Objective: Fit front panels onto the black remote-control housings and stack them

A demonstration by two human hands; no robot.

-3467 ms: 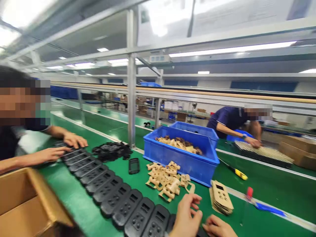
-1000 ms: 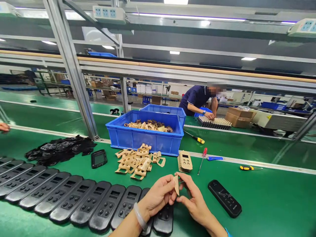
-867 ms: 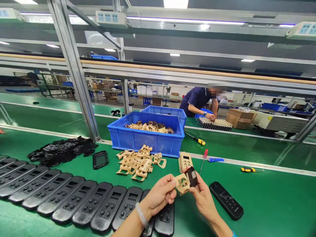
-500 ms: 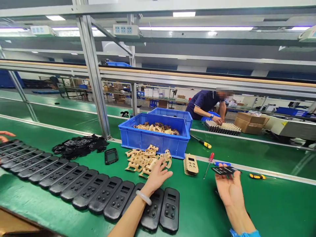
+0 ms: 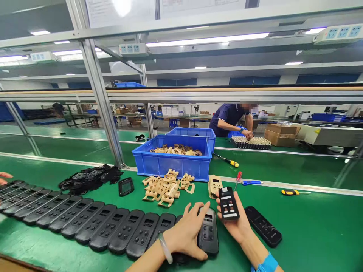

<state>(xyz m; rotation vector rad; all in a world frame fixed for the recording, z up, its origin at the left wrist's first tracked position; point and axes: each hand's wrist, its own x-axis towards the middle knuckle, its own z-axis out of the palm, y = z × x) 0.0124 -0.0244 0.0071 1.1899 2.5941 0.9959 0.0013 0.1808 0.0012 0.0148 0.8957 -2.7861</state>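
My left hand [image 5: 188, 230], with a pale bracelet at its wrist, curls its fingers and thumb round the black handheld device [image 5: 208, 232] at the right end of a row. Palm up, my right hand [image 5: 238, 221] grips a thin black faceplate [image 5: 228, 203] bearing white patches and small openings. To its right lies another black device [image 5: 263, 226] with a smooth, marked front. The row of black devices [image 5: 121, 230] stretches leftward, each showing a small window and raised round buttons. My left hand partly covers the devices beneath it.
Tan cut pieces [image 5: 161, 189] lie before a blue bin [image 5: 171, 162] of similar pieces. Around are stacked tan plates [image 5: 214, 185], black parts [image 5: 87, 178], a black frame [image 5: 126, 186], a red screwdriver [image 5: 238, 178] and yellow-black screwdrivers [image 5: 290, 192]. Another person's hand [image 5: 4, 177] shows at left; a co-worker [image 5: 231, 120] bends over a tray.
My left hand has come down from near the tan pieces onto the end device, which has shifted slightly away from me. My right hand has moved left, turning the faceplate's patched side toward me.
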